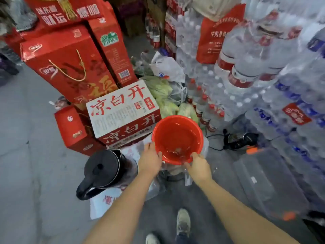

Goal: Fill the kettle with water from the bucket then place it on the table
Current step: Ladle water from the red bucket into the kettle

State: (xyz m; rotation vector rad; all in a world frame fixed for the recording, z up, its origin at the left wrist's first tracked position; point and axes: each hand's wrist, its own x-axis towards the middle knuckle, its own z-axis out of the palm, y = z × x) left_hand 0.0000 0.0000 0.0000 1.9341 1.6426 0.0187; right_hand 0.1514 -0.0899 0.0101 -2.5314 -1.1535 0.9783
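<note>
A red bucket (pixel 177 136) holding some clear water sits low in front of me, among boxes and bottles. My left hand (pixel 149 159) grips its near left rim, fingers curled over the edge. My right hand (pixel 198 166) holds the near right rim, thumb inside. A black kettle (pixel 103 171) with its lid on and handle pointing toward me stands on a white carton, just left of my left hand and apart from it.
A white carton with red characters (pixel 123 110) sits behind the bucket, red gift boxes (pixel 70 67) further left. Stacked packs of bottled water (pixel 263 76) fill the right. A black kettle base with cord (pixel 241 140) lies on the floor. My shoes (pixel 182 222) are below.
</note>
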